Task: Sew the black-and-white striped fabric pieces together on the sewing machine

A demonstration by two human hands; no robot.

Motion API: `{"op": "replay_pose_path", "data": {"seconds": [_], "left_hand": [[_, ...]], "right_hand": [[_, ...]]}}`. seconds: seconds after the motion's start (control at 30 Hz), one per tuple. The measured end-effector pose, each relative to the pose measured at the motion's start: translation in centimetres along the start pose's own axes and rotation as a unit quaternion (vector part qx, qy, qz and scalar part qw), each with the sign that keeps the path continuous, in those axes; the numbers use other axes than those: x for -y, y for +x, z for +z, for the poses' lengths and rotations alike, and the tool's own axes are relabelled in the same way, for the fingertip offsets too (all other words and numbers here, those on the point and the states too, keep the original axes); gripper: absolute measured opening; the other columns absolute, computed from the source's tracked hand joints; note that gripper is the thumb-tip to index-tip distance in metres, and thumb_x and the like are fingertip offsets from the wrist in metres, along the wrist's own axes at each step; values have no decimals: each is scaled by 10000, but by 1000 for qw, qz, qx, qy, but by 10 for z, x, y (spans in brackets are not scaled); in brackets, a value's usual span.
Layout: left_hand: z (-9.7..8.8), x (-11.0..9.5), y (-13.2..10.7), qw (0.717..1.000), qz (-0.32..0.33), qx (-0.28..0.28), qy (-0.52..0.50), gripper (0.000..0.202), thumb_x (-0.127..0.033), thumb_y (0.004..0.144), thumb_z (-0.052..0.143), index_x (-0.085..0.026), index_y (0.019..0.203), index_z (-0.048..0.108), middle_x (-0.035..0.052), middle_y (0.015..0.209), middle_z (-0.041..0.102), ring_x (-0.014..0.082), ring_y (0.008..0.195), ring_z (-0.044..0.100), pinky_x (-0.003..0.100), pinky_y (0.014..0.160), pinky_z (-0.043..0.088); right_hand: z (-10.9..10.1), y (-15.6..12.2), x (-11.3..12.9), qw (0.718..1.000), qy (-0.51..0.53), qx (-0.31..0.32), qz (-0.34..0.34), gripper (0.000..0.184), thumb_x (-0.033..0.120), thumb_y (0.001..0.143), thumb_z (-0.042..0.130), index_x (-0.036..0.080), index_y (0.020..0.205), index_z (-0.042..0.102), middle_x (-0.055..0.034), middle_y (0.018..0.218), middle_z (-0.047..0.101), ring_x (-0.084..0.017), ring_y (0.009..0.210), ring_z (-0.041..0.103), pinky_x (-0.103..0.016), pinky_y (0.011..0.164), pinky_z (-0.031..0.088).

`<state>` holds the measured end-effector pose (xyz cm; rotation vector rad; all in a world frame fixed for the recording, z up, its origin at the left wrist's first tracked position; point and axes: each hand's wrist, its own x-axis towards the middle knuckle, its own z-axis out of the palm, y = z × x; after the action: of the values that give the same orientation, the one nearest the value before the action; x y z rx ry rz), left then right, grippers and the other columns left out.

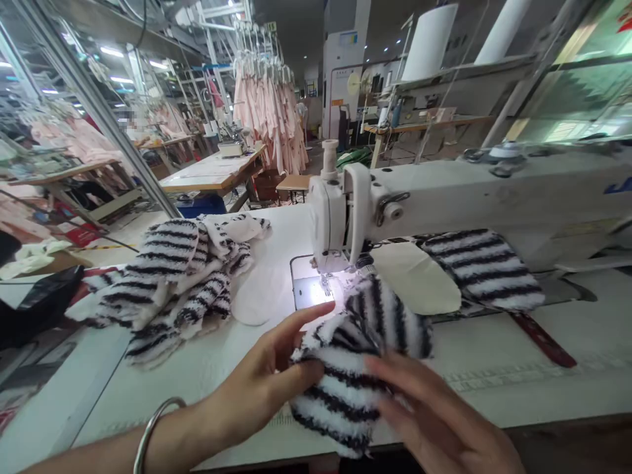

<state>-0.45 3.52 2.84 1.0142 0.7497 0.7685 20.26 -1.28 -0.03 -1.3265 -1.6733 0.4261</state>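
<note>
A piece of fluffy black-and-white striped fabric [340,375] lies at the table's front, below the needle area of a white sewing machine [328,217]. My left hand [266,368] grips its left edge, thumb on top and index finger stretched toward the lit needle plate [312,289]. My right hand [439,408], blurred by motion, has its fingers apart and stretched over the fabric's right side. A folded striped part reaches back from the fabric toward the presser foot. The left fingers under the cloth are hidden.
A heap of striped pieces [172,283] lies on the left of the white table. Right of the needle are a cream piece [415,276], another striped piece [486,266] and a dark red handled tool [546,341]. Pink garments [269,112] hang behind.
</note>
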Motion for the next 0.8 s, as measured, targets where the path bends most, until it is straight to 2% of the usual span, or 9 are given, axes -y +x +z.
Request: {"op": "replay_pose_path", "data": {"seconds": [0.13,0.27,0.4,0.47,0.53,0.6,0.63,0.7,0.8], "left_hand": [[-13,-5,3,993,-94,-33,-70,215,-87,714,630,-126,920,675,38,797,679,143,744,617,231,700,475],[-15,-1,10,986,-129,-44,-101,196,-50,591,598,-109,767,663,28,706,660,125,659,595,196,612,450],[-11,3,12,978,-165,-18,-126,303,-58,507,529,-106,772,667,49,683,671,149,610,603,213,558,436],[-10,1,9,977,-178,4,-120,331,-67,485,507,-100,773,667,67,676,679,163,571,605,221,520,422],[-14,-6,4,982,-158,-5,-105,277,-77,491,519,-103,729,659,55,649,665,161,539,596,222,496,418],[-23,-14,-4,987,-121,-62,-87,141,-117,568,583,-117,693,647,28,621,642,150,536,587,226,507,436],[-29,-19,-10,985,-106,-109,-80,72,-156,617,623,-126,680,639,13,606,628,142,537,580,223,514,444],[-39,-26,-20,971,-89,-211,-74,112,-233,680,690,-145,665,621,-10,592,611,128,547,573,210,524,455],[-47,-33,-33,947,-87,-301,-74,153,-207,641,764,-159,680,624,-9,655,647,142,600,611,211,555,488]], "right_hand": [[-9,34,-12,994,-103,-35,26,419,341,905,484,331,1324,486,-34,1253,603,-212,982,655,-283,659,581],[-9,39,-21,976,-180,18,-122,392,265,903,484,284,1294,502,-34,1314,554,-214,1191,532,-344,901,520],[25,22,-21,975,-166,50,-140,502,307,875,520,185,1348,404,-89,1322,530,-217,1242,467,-361,965,473],[43,19,-21,976,-158,23,-151,360,245,871,508,178,1225,496,-96,1195,604,-223,1151,531,-384,938,478],[54,21,-22,974,-158,-4,-163,190,166,874,471,208,1022,582,-63,1034,659,-208,1023,593,-378,880,496],[53,24,-21,974,-156,-13,-162,165,141,882,454,219,893,599,-41,942,670,-180,929,622,-330,818,516],[47,26,-20,974,-154,-18,-163,165,142,887,452,216,891,599,-43,939,669,-168,915,627,-303,799,521],[26,28,-14,978,-142,-49,-142,167,163,897,451,214,969,594,-49,987,666,-147,909,634,-267,792,524],[-18,43,-7,984,-91,-154,2,173,288,868,511,274,1022,589,-14,1005,674,-152,863,652,-276,759,542]]}}
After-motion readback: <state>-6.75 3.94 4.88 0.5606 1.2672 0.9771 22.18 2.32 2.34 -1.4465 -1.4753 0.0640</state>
